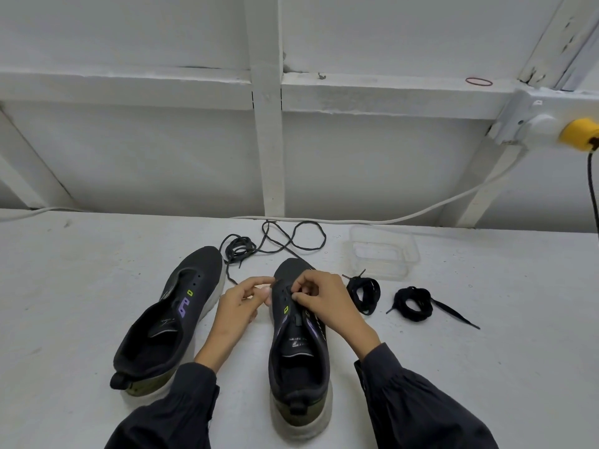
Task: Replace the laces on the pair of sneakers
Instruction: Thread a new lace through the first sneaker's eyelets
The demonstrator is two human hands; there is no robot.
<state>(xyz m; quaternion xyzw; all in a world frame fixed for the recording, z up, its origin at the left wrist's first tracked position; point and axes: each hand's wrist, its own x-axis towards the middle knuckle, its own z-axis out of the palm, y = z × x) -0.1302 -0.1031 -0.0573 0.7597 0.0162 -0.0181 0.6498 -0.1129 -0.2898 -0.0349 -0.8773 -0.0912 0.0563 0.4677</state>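
Two dark sneakers stand on the white table, toes pointing away from me. The left sneaker (168,322) has bare eyelets and no lace. Over the right sneaker (296,345) my right hand (324,303) pinches a black lace at the front eyelets. My left hand (241,299), fingers curled, holds the shoe's left side near the toe. Loose thin dark laces (275,241) lie behind the shoes. Two coiled black laces (364,293) (413,301) sit to the right of the right sneaker.
A clear plastic container (384,251) stands at the back right of the table. A white cable (421,215) runs along the table's rear edge to a wall socket with a yellow plug (580,134). A white framed wall rises behind.
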